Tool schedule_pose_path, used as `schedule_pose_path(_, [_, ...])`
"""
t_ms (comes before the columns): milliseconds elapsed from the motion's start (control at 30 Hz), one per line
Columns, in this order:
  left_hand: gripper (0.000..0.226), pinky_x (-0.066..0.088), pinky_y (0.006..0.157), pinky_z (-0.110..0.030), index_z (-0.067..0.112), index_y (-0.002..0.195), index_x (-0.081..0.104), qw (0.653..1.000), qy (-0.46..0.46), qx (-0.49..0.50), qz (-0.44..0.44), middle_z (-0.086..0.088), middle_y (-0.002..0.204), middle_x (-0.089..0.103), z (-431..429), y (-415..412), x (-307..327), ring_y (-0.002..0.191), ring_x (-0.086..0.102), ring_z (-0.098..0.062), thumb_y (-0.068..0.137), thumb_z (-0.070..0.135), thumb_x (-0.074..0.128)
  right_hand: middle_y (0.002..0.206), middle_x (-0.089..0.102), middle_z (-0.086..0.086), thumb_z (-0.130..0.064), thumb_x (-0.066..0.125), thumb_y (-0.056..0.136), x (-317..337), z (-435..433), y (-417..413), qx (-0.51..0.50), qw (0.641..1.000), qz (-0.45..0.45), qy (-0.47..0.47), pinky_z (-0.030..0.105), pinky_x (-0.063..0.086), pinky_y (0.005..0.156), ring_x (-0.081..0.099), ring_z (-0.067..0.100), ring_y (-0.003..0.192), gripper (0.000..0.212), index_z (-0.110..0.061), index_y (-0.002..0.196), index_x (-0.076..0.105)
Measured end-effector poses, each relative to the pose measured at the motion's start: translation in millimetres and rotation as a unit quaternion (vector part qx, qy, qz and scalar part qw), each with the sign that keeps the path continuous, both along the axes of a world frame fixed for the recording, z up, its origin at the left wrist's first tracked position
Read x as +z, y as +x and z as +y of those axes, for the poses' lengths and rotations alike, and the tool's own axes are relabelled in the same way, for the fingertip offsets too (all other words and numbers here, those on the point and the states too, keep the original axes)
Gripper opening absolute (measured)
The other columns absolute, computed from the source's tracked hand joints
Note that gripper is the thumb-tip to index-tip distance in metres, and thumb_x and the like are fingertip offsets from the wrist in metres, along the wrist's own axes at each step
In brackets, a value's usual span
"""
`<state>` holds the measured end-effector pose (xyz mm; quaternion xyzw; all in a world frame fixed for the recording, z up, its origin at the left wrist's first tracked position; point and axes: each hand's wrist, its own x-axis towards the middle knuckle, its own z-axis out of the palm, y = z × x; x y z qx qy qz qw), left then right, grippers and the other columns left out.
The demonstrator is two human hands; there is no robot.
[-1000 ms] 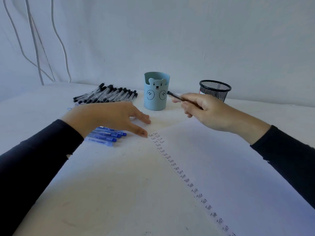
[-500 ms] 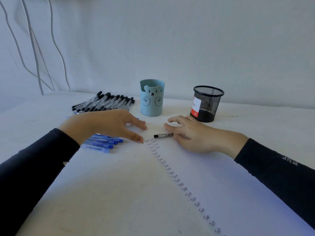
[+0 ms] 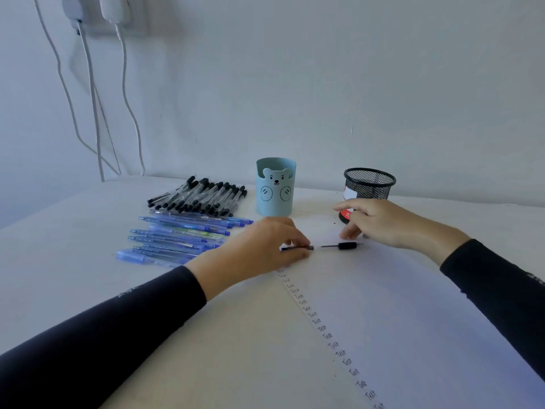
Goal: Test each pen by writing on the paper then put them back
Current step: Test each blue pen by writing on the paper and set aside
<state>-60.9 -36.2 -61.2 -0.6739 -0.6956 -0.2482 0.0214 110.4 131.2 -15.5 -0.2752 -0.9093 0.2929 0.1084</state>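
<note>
We see the left hand with its fingers curled down onto the left end of a slim pen, pinching it against the paper. The pen lies flat across the far part of the sheet, with a clear barrel, a thin dark core and black ends. The right hand is slack, fingers loosely spread and grasping nothing; its fingertips sit just beside the pen's right end, and we cannot tell whether they touch it.

The paper is smooth and white, with a slanting column of small handwritten words running toward us. On the pale matte table, far left, lies a heap of clear pens with black caps, and nearer a fanned row of translucent blue pens. Beyond the hands stand a round, smooth light-blue cup with a bear face and a black wire-mesh cup bearing a red and white label. Thin white cables hang down the wall.
</note>
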Motion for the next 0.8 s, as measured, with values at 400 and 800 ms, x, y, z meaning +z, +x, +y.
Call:
schedule_pose_path(400, [0.025, 0.041, 0.067, -0.014, 0.012, 0.108, 0.071, 0.900, 0.210, 0.361, -0.127, 0.002, 0.088, 0.066, -60.3, -137.5, 41.2, 0.079, 0.062, -0.011, 0.090, 0.029, 0.069, 0.080, 0.074, -0.012, -0.020, 0.033, 0.100, -6.2, -6.0, -2.8, -0.030, 0.997, 0.010, 0.068, 0.036, 0.053, 0.087, 0.068, 0.013, 0.090, 0.038, -0.030, 0.117, 0.065])
schedule_pose_path(800, [0.034, 0.043, 0.057, -0.026, -0.004, 0.077, 0.068, 0.907, 0.133, 0.394, -0.068, -0.017, 0.071, 0.067, -53.8, -159.4, 19.4, 0.069, 0.062, -0.030, 0.095, 0.025, 0.062, 0.120, 0.063, -0.006, -0.025, 0.045, 0.096, -8.2, -61.7, -55.2, 0.055, 0.954, -0.018, 0.295, 0.030, 0.047, 0.087, 0.057, 0.017, 0.113, 0.033, -0.028, 0.122, 0.065])
